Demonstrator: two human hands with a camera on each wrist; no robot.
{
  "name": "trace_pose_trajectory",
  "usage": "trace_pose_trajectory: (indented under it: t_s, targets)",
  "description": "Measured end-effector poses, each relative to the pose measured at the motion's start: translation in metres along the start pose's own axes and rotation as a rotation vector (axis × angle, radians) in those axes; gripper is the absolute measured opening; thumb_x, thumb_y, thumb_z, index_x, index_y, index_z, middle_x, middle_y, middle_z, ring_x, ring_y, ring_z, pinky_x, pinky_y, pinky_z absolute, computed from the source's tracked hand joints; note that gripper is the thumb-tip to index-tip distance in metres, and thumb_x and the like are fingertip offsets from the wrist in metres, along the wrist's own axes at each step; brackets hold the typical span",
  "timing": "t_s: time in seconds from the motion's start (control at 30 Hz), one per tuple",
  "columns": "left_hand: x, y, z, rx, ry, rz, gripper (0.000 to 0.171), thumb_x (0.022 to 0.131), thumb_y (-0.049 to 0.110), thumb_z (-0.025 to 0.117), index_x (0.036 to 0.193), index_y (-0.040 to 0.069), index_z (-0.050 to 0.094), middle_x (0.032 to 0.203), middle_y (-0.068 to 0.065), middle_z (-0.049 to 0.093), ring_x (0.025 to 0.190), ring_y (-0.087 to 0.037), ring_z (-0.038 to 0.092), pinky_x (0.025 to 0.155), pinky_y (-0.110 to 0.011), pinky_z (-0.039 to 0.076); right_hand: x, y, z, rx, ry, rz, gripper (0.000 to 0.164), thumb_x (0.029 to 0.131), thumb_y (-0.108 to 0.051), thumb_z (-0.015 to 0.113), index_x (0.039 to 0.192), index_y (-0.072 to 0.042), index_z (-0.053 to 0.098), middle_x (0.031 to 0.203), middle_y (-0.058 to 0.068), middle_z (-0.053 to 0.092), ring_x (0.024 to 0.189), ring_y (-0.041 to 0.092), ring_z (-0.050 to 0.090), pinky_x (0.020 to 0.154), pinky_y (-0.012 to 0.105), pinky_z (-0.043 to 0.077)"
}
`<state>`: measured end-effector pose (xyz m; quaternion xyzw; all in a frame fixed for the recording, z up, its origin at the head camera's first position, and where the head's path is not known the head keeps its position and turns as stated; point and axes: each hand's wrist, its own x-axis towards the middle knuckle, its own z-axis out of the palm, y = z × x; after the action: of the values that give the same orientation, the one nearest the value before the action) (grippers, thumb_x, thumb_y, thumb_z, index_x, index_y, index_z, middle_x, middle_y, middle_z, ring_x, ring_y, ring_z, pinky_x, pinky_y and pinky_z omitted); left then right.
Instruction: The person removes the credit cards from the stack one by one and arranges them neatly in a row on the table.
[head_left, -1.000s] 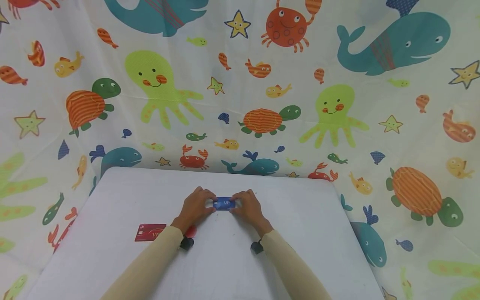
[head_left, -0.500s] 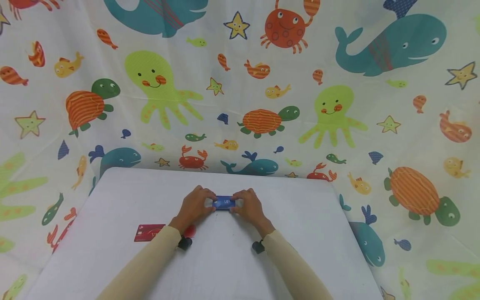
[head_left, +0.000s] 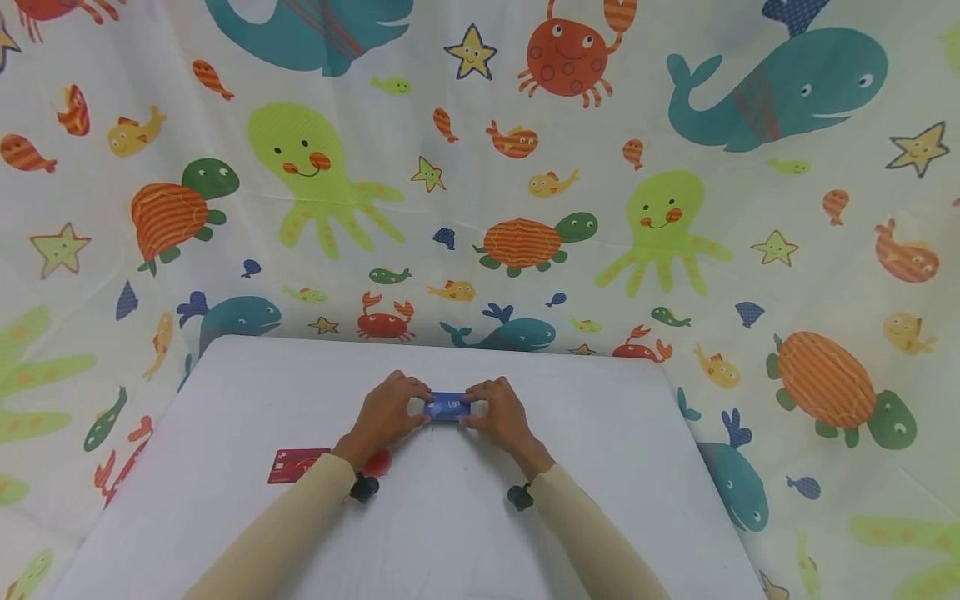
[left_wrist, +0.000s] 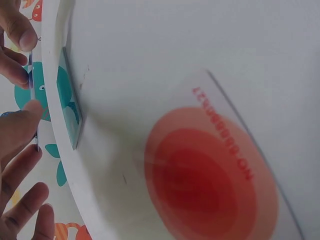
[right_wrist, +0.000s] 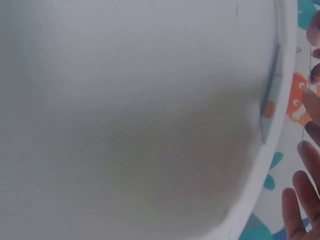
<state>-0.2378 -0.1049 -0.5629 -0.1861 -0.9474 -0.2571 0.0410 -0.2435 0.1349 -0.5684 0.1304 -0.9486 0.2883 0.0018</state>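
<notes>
Card in blue, marked VIP, spans the middle, raised off the white counter; the left hand pinches its left end, the right hand its right. A thin glossy piece lies below. Left, the tan sleeve partly hides a red card; beside it lies a pale card with red circles.
</notes>
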Motion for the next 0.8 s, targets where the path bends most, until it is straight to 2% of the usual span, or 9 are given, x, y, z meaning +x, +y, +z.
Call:
trace_pose_trajectory:
  t_s: [0.33, 0.8]
  targets:
    - [-0.004, 0.0, -0.007, 0.017, -0.016, 0.034, 0.036, 0.084, 0.03, 0.093, 0.117, 0.02, 0.083, 0.123, 0.0, 0.078, 0.112, -0.019, 0.062, 0.094, -0.039, 0.061, -0.006, -0.003, -0.003, -0.003, 0.016, -0.04, 0.032, 0.087, -0.03, 0.091, 0.116, -0.019, 0.084, 0.127, -0.001, 0.077, 0.117, 0.018, 0.058, 0.104, 0.039, 0.056]
    - [-0.014, 0.001, -0.015, 0.029, -0.022, 0.059, 0.038, 0.081, 0.031, 0.094, 0.116, 0.02, 0.083, 0.12, 0.0, 0.078, 0.111, -0.019, 0.063, 0.093, -0.04, 0.062, -0.016, -0.008, -0.005, -0.007, -0.007, -0.063, 0.033, 0.088, -0.032, 0.09, 0.118, -0.021, 0.083, 0.128, -0.002, 0.076, 0.118, 0.017, 0.057, 0.104, 0.039, 0.056]
